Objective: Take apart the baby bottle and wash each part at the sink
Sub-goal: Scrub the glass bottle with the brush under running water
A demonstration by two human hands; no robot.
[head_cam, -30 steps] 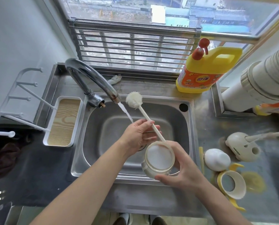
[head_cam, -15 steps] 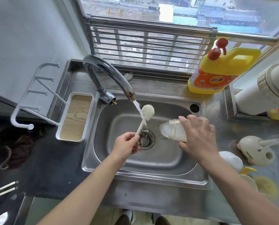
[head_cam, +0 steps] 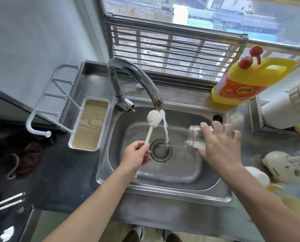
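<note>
Here, right hand (head_cam: 220,149) fingers (head_cam: 206,128) grasp sideways bottle (head_cam: 195,137), whitish liquid inside; left hand (head_cam: 137,156) grips brush (head_cam: 153,118).

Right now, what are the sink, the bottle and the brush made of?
The sink looks like stainless steel: grey and brushed, with shiny reflections. The bottle is clear and see-through, so it is glass or hard plastic; I cannot tell which. The brush looks like white plastic, with a thin smooth handle and short soft-looking bristles on the head, maybe silicone or nylon.

2 hands (head_cam: 137,155) (head_cam: 221,148), 1 brush (head_cam: 151,128), 1 bottle (head_cam: 195,137), 1 detergent jug (head_cam: 247,81)
</note>
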